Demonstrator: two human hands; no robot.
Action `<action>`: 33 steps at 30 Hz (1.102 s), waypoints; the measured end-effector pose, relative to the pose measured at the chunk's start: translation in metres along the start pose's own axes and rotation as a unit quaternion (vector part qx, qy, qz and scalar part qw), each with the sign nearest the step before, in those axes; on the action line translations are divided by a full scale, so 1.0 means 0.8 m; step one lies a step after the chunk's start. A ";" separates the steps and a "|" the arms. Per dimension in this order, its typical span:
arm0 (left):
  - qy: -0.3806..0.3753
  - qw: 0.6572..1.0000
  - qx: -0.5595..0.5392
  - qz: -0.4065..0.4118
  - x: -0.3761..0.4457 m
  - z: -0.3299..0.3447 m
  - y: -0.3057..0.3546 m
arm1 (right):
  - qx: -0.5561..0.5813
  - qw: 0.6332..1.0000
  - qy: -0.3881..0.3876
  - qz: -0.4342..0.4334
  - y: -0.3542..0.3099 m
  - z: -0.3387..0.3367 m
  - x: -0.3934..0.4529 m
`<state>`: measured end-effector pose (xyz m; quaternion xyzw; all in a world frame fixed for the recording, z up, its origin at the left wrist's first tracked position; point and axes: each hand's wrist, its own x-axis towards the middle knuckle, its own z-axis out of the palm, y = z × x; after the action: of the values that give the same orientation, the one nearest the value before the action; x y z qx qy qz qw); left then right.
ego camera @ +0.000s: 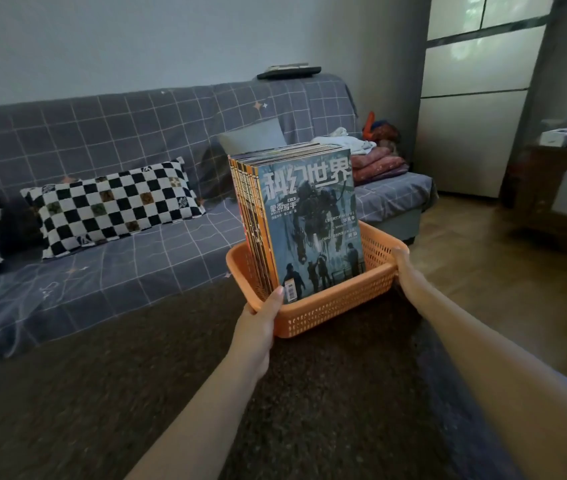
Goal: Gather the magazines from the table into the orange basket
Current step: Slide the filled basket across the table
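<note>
An orange perforated basket (330,308) sits at the far edge of the dark speckled table (275,393). Several magazines (310,220) stand upright inside it, the front one showing a blue-grey cover with a large robot and white title characters. My left hand (261,323) grips the basket's near left corner, thumb over the rim beside the front magazine's lower corner. On the right end of the rim, my right hand (401,265) holds the basket, with its fingers curled over the edge.
Behind the table runs a sofa with a grey grid cover (119,140), carrying checkered pillows (112,202), folded clothes (375,161) and a dark flat object on its backrest (289,72). A wooden floor (483,258) and a cabinet (559,188) lie to the right.
</note>
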<state>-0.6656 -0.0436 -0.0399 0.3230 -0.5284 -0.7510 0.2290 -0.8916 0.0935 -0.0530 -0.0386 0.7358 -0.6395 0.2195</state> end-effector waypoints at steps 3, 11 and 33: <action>0.010 1.000 0.002 0.001 0.020 0.017 -0.002 | 0.010 1.000 -0.003 0.003 -0.008 -0.002 0.022; 0.027 1.000 0.003 0.009 0.045 0.035 -0.004 | 0.018 0.999 -0.033 -0.008 -0.016 -0.005 0.045; 0.012 0.999 -0.018 -0.025 0.047 0.038 0.005 | -0.053 0.995 0.087 -0.016 -0.007 0.013 0.027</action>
<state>-0.7135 -0.0511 -0.0382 0.3412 -0.5040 -0.7617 0.2220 -0.9084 0.0756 -0.0547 -0.0061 0.7840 -0.6042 0.1420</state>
